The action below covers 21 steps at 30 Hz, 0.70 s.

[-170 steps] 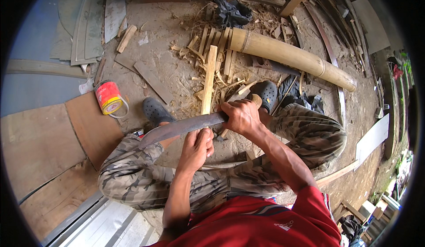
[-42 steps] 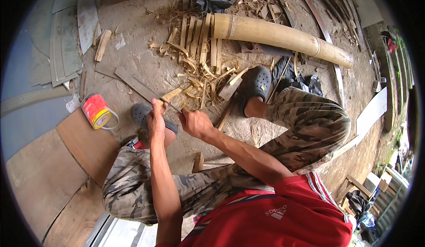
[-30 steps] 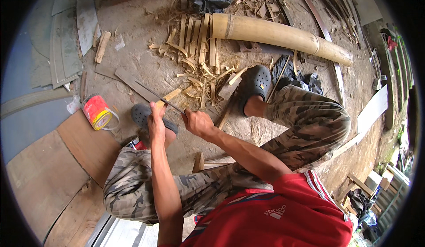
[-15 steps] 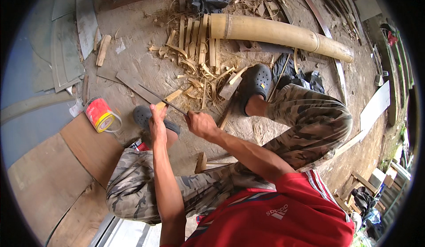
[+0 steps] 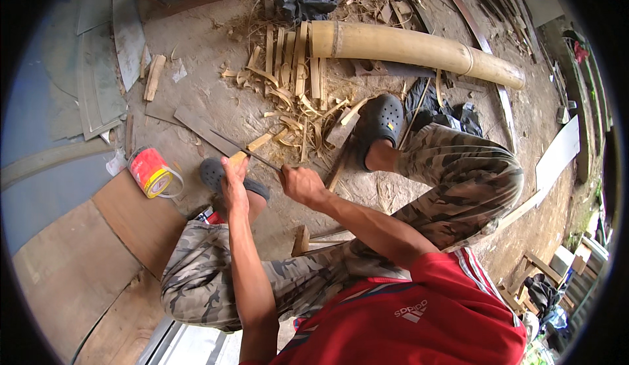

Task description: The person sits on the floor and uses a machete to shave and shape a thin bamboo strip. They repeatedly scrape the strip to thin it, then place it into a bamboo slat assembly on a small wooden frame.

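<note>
Left hand (image 5: 234, 180) closed on a bamboo strip (image 5: 254, 147) above the left shoe (image 5: 219, 176); right hand (image 5: 298, 183) closed on the blade (image 5: 246, 152). Best shaved with shallow strokes away from the fingers.

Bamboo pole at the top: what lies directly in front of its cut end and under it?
Split bamboo strips and curled shavings lie by the bamboo pole's cut end. The ground beneath the pole is covered.
</note>
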Each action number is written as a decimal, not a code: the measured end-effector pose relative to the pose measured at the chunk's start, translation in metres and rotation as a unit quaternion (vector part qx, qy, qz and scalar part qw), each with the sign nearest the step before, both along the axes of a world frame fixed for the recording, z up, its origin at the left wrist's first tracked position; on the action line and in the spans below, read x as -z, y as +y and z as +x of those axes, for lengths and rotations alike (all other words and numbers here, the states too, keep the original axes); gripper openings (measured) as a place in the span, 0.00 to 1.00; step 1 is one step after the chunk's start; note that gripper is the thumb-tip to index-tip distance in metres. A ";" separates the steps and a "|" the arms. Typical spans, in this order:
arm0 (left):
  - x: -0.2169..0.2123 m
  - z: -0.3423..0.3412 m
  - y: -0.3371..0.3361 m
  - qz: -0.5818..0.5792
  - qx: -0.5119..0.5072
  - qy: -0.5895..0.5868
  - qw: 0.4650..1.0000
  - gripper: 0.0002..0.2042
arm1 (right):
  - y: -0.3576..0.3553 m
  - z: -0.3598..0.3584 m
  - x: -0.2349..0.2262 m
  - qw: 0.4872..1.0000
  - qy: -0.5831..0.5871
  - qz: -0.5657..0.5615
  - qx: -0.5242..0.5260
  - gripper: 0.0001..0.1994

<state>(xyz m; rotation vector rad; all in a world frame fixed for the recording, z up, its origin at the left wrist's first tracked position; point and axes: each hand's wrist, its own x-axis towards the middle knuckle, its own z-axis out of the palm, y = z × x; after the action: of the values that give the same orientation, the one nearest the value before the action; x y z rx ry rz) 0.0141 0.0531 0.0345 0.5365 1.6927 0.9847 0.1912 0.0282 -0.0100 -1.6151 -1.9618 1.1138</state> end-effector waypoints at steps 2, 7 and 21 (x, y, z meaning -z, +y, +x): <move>0.002 -0.010 -0.003 0.004 0.027 0.017 0.999 0.45 | -0.003 -0.002 -0.034 0.999 0.010 0.031 -0.028 0.12; -0.003 0.003 0.000 -0.003 0.045 0.016 0.999 0.44 | 0.006 0.004 -0.004 0.997 -0.034 -0.062 -0.006 0.11; 0.001 -0.001 -0.003 0.021 0.100 0.063 0.993 0.46 | 0.001 0.011 0.008 0.997 -0.026 -0.074 -0.018 0.14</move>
<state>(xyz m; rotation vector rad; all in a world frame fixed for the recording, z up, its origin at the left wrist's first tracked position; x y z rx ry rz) 0.0129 0.0501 0.0332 0.7947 1.6938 0.8570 0.2017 0.0288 -0.0179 -1.7053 -1.9896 1.2713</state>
